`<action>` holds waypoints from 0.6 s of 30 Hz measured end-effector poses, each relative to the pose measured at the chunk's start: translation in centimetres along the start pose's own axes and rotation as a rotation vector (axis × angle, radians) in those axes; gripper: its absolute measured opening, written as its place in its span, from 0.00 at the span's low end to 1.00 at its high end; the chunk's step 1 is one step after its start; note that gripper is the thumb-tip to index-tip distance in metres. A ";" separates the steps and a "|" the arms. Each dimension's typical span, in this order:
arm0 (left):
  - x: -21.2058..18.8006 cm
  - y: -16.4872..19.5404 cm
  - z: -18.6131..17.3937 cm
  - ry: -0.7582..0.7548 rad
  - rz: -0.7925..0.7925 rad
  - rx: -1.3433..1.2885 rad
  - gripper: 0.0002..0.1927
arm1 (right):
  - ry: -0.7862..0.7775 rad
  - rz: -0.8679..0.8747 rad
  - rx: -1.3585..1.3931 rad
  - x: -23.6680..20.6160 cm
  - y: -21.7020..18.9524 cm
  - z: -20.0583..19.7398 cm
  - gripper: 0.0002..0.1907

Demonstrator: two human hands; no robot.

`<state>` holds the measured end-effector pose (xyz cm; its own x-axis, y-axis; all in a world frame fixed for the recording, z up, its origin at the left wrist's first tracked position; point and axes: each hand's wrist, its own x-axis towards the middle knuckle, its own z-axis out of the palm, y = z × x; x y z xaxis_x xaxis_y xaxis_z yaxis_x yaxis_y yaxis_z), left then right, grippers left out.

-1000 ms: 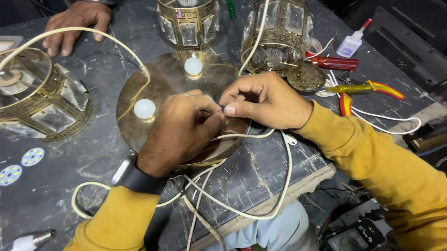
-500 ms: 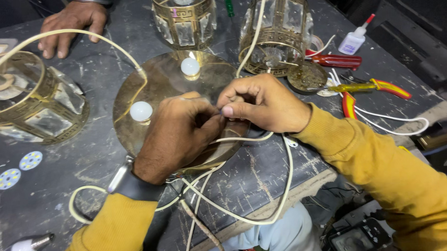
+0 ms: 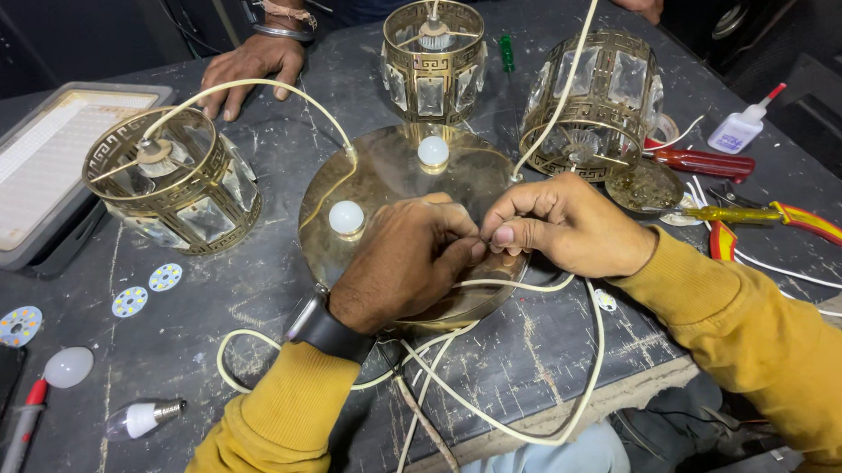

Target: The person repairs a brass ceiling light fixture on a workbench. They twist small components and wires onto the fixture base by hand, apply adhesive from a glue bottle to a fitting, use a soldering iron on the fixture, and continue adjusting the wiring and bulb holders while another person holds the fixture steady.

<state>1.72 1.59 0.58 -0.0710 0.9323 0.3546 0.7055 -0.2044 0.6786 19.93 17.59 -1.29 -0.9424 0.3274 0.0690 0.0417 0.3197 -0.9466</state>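
Wire (image 3: 525, 286) lies pinched between both hands over the brass plate (image 3: 381, 173); left hand (image 3: 408, 260) and right hand (image 3: 565, 227) are closed, fingertips meeting.

Three brass lamp cages (image 3: 171, 185), one round brass plate (image 3: 381, 173), perhaps four loose bulbs (image 3: 347, 217), three small discs (image 3: 129, 301).

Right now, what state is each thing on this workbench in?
Left hand: fingers pinched on the cream wire over the round brass plate.
Right hand: fingers pinched at the same spot, meeting the left.
Round brass plate: flat on the table, two white bulbs unlit.
Three brass lantern shades: upright, wired.
Loose bulb: lying on its side.
Red-handled pliers: lying flat, untouched.
Glue bottle: capped, tilted.
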 end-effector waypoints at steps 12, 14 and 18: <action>0.4 -0.6 -0.1 -0.051 -0.131 -0.312 0.22 | 0.180 -0.115 -0.054 -0.8 -3.5 1.2 0.13; 0.5 -0.6 -0.2 -0.080 -0.172 -0.404 0.21 | 0.384 -0.162 -0.288 -3.7 -5.3 1.0 0.16; 0.5 -1.1 0.0 -0.100 -0.165 -0.466 0.14 | 0.572 0.051 -0.723 -10.7 -5.0 0.4 0.14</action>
<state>0.88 2.31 0.03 -0.0712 0.9827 0.1708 0.2989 -0.1423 0.9436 29.66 12.11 2.59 -0.6341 0.6844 0.3598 0.4573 0.7072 -0.5392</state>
